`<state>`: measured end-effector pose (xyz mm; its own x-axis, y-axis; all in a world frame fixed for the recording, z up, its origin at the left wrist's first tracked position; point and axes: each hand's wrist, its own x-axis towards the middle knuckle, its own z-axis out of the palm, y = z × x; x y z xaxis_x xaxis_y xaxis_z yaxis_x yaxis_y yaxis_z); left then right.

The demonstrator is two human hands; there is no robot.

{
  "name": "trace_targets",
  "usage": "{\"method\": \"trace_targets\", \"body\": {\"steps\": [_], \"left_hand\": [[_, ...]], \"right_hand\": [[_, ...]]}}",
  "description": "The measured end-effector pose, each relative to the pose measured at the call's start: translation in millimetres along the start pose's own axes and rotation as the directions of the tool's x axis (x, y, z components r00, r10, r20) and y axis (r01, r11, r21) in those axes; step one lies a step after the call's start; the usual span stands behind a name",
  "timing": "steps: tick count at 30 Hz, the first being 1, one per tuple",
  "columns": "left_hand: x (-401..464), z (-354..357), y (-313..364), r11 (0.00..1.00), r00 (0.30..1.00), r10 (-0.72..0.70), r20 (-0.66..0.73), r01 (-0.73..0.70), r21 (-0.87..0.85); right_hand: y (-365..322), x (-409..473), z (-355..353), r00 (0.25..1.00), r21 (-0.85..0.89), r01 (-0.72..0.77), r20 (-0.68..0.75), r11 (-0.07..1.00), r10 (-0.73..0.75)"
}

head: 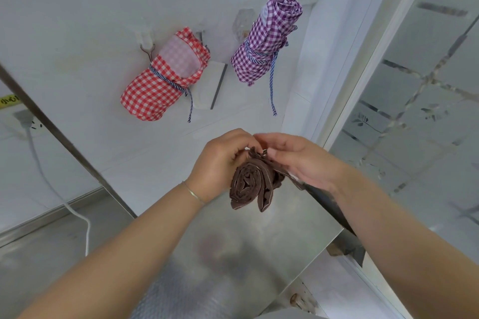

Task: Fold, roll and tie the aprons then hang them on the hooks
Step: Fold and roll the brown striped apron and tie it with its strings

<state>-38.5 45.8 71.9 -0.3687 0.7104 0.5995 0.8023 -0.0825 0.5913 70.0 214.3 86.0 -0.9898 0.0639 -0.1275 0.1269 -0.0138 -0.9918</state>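
Two rolled aprons already hang on the white wall: a red-checked apron (160, 80) at the left and a purple-checked apron (264, 39) to its right, well apart from each other, each bound round the middle with a blue-striped tie whose loose end dangles below. Just beside the top of the red roll a wall hook (147, 45) shows, and a clear hook (242, 24) sits beside the purple one. Below them, both hands meet over a third, brown apron (252, 184), rolled into a spiral whose end faces the camera. The left hand (221, 163) has its fingers curled round the upper left of the roll, and the right hand (298, 160) pinches a bit of brown cloth or strap at the top, though exactly what it pinches is hard to make out where the fingers crowd together. The roll hangs in the air above a steel table (259, 254), not touching it. A thin bracelet (193, 193) circles the left wrist. At far left a white cable (46, 179) runs down from a wall socket.
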Motion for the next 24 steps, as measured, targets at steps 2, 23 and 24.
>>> {"method": "trace_targets", "body": {"steps": [2, 23, 24], "left_hand": [[2, 3, 1, 1.000, 1.000, 0.000, -0.015, 0.000, -0.008], [-2, 21, 8, 0.992, 0.986, 0.125, -0.112, -0.121, 0.045], [-1, 24, 9, 0.993, 0.983, 0.113, -0.142, -0.106, 0.053]], "right_hand": [[3, -2, 1, 0.999, -0.092, 0.005, -0.032, 0.996, -0.008], [-3, 3, 28, 0.760, 0.026, 0.179, -0.638, 0.984, -0.121], [-1, 4, 27, 0.740, 0.047, 0.211, -0.661, 0.976, -0.128]]}}
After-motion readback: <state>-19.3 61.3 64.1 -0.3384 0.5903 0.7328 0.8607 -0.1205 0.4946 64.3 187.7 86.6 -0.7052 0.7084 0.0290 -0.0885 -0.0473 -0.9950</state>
